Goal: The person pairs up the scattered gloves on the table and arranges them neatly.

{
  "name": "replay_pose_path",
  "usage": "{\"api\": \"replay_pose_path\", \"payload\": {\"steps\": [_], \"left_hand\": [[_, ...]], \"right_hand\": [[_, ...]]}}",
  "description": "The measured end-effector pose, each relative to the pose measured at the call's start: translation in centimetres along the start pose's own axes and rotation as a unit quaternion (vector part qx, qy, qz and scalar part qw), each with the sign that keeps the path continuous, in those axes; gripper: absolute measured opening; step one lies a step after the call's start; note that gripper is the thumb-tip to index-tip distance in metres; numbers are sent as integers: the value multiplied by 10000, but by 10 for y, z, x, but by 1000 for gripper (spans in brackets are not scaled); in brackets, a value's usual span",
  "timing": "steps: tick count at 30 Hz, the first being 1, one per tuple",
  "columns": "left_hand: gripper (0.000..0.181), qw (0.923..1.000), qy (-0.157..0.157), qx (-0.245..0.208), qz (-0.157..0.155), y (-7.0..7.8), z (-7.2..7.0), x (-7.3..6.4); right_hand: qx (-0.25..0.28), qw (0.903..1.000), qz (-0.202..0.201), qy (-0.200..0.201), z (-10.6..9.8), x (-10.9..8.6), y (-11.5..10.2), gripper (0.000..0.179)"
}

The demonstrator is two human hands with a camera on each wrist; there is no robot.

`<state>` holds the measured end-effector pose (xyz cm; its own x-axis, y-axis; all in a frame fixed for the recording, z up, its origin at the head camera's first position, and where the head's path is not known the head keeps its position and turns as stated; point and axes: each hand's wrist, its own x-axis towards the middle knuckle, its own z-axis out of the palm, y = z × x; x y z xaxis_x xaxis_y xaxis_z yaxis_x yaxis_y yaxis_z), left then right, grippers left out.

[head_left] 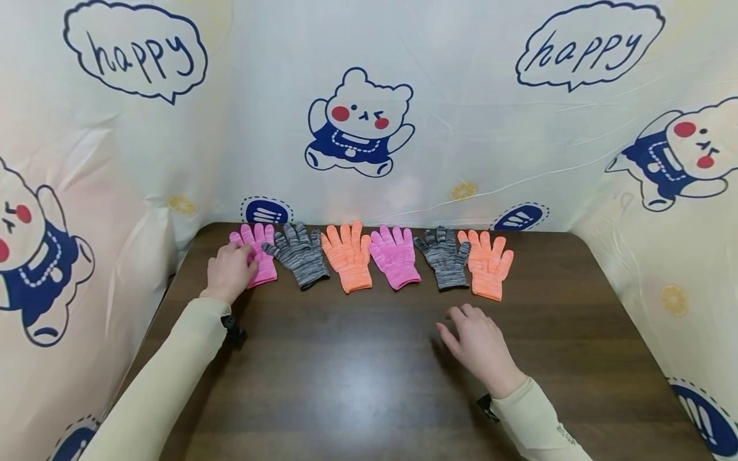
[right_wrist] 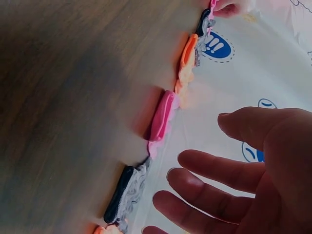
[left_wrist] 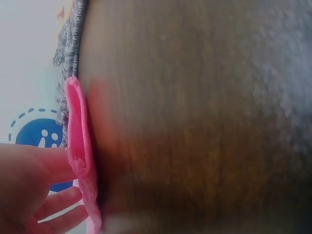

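Note:
My left hand [head_left: 229, 272] lies over the left part of a pink knit glove [head_left: 264, 259] at the far left of a row. In the left wrist view, the thumb and loosely bent fingers meet the same pink glove [left_wrist: 78, 126], whose cuff faces the camera. My right hand [head_left: 481, 349] hovers over the table in front of the row's right end, holding nothing, its fingers relaxed and spread. Nearest to it are an orange glove [head_left: 487, 266] and a grey glove [head_left: 450, 262] with a black cuff edge.
Between them in the row lie another grey glove [head_left: 300, 256], an orange glove [head_left: 348, 256] and a second pink glove [head_left: 396, 256], fingers toward the far edge. The brown table [head_left: 346, 358] meets a printed cloth backdrop [head_left: 461, 141] behind and at both sides.

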<state>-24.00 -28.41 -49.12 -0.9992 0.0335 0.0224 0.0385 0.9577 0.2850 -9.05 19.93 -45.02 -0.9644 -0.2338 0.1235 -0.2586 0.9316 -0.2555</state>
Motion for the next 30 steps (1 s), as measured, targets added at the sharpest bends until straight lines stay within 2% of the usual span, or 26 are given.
{"api": "replay_pose_path", "payload": {"steps": [10,18,30], "left_hand": [[21,9995,14,158,-259,-2,-3,1],[19,9992,58,246,-299,-5,-3,-4],[14,9994,288,36,-212,-17,-8,-18]], "right_hand": [[-6,9985,-326,442,-1,1,2,16],[14,9985,-313,448,-3,-1,2,19],[-35,9987,-230,452,-2,-3,8,21]]}}
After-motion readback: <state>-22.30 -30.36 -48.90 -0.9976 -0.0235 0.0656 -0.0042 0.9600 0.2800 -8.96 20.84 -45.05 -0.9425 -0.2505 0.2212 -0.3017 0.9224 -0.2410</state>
